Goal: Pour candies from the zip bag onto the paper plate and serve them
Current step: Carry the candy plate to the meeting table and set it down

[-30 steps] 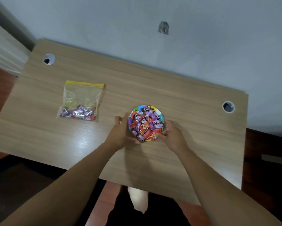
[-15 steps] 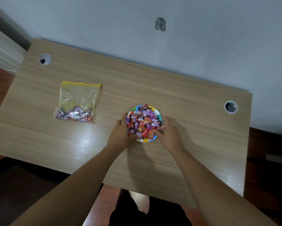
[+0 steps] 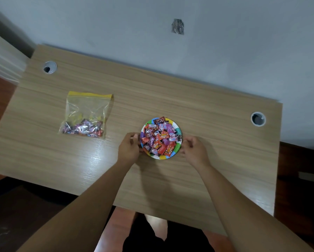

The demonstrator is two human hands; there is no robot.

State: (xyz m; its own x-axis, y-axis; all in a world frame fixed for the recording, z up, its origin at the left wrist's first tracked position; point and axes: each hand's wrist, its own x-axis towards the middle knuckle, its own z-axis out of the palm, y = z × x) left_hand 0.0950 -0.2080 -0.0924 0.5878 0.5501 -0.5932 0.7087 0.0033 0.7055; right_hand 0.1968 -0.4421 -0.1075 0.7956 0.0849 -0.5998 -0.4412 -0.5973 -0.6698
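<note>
Now we flank the heaped paper plate (image 3: 178,130) of candies (image 3: 159,138), left hand (image 3: 129,149) curled touching its rim, right hand (image 3: 194,151) loosely curled, empty, just beside; gripping both edges evenly should keep it level.

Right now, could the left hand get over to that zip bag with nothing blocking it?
Probably yes. The left hand sits beside the paper plate, and only bare table lies between it and the zip bag farther left.
</note>
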